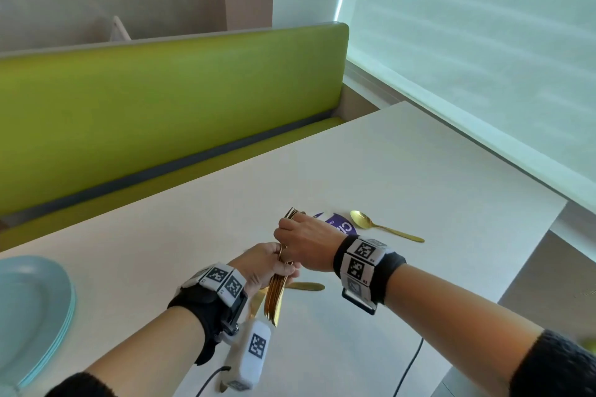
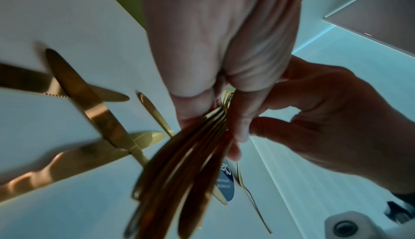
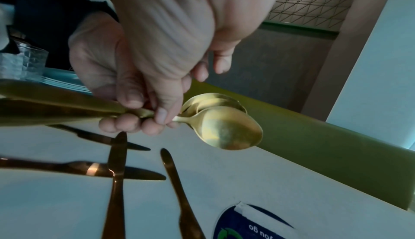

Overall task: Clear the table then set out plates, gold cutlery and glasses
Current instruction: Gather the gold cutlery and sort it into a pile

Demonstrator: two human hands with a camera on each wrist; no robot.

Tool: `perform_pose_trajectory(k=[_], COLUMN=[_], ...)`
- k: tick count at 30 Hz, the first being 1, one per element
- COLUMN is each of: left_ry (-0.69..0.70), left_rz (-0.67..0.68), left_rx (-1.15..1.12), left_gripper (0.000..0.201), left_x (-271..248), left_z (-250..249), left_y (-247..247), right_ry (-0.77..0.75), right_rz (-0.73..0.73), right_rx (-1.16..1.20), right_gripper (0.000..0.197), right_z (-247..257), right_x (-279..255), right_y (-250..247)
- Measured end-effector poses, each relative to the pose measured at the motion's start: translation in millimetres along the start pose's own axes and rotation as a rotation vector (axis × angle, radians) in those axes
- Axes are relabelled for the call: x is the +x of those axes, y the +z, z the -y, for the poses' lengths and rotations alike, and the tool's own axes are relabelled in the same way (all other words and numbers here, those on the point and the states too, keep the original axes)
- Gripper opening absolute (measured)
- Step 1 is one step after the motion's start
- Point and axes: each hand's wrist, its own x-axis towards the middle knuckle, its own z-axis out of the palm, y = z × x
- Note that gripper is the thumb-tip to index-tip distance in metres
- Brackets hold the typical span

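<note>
The cutlery step is in hand: the left hand (image 1: 261,264) is gripping a bundle of matte gold metal cutlery (image 1: 277,287) above the white desk (image 1: 403,171), its long axis running away from the person, spoon bowls pointing toward the green bench. The right hand (image 1: 306,243) is pinching one spoon neck (image 3: 179,118). Next, I judge, it is needing a clean single-piece pull.
</note>
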Motion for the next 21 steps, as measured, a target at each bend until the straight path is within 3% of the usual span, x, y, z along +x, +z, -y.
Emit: perform_pose_trajectory(k=[5,9,16,21], left_ry=[0.029,0.034,0.024,0.004], left_rz=[-0.044,-0.083,-0.130,-0.165], left_rx=[-0.019,-0.062,-0.121,-0.177], left_gripper=[0.024,0.028,0.012,0.008], left_x=[12,22,37,47], left_z=[5,6,4,4], left_y=[2,1,1,2], right_ry=[0.118,0.387,1.128,1.354], right_rz=[-0.195,-0.224,0.161,0.446], right_rx=[0.151,0.291,0.396,0.445], right_gripper=[0.019,0.023,0.033,0.034], right_z=[-8,-29,-79,-88], right_x=[-6,-20,-71,-100], right_y=[14,32,75,99])
